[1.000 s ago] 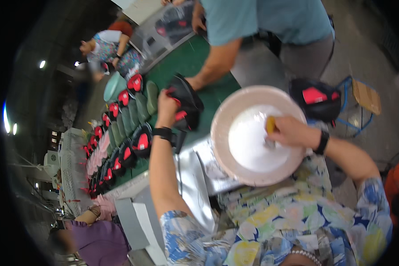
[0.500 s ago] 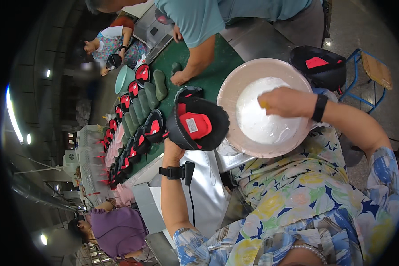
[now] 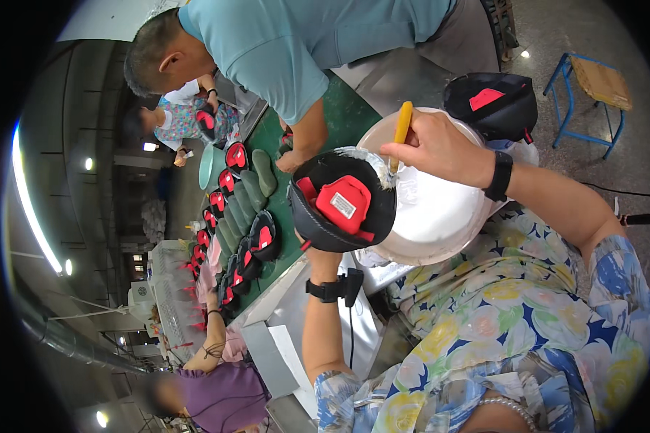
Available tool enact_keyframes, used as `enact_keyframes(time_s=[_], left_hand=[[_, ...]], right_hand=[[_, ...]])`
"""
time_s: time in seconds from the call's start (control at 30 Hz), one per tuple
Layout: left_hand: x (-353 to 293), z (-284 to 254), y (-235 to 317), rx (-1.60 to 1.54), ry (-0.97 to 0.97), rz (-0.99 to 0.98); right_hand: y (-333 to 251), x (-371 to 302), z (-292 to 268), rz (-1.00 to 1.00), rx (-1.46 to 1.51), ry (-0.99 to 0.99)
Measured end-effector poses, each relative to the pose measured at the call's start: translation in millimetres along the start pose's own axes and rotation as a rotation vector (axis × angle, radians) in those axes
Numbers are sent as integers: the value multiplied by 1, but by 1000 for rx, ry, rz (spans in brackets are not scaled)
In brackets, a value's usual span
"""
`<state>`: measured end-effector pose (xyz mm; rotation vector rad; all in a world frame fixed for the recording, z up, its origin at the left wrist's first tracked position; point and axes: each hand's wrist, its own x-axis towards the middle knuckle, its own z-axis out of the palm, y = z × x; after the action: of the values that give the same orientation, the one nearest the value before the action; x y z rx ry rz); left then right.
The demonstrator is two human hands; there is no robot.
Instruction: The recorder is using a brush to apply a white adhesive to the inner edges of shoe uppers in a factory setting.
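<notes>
My left hand [image 3: 322, 261] grips a black shoe upper [image 3: 316, 225] from below. Its open side faces up, showing a red lining with a white label. In my right hand [image 3: 440, 150] is a brush [image 3: 403, 130] with a yellow handle. The bristles touch the upper's right rim, where a white coating runs along the edge. Just right of the upper stands a wide pale basin [image 3: 374, 134] of white liquid [image 3: 435, 216], with my right hand above it.
Another black upper [image 3: 521, 115] lies beyond the basin. Rows of uppers [image 3: 265, 234] and green shoe lasts [image 3: 253, 189] line the green table [image 3: 348, 108]. A co-worker in a teal shirt [image 3: 267, 50] leans over it. A blue-legged stool [image 3: 592, 79] stands far right.
My right hand has lifted out of the basin and brought the brush to the upper's rim. My left hand has shifted the upper slightly right. White coating now shows on the rim.
</notes>
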<state>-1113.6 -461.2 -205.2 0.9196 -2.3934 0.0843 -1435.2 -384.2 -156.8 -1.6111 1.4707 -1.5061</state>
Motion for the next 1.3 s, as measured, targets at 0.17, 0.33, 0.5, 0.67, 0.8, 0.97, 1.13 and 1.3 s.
enact_keyframes(time_s=[0.17,0.33,0.5,0.67,0.8,0.97,1.13,1.3], left_hand=[[0,23,22,-364,264,-225],[26,19,52,-448,476,-91],[27,6,40,-737,375,-187],[-3,-2,5,-1466,-67,-779],[-18,12,34,-1917,-450,-878],[-27,21,79,-1294,-537,-463],[-4,9,109,-2171,-362,-1312],[-11,5,93,-2049,-311,-1212]], right_hand=[[4,-15,15,245,220,-31],[14,-30,24,388,403,-110],[9,-37,15,294,511,-60],[1,-31,-2,-116,187,-43],[3,-32,1,-256,224,-76],[-14,-24,16,-786,160,-162],[3,-13,25,-747,-33,-230],[5,-12,14,-390,22,-368]])
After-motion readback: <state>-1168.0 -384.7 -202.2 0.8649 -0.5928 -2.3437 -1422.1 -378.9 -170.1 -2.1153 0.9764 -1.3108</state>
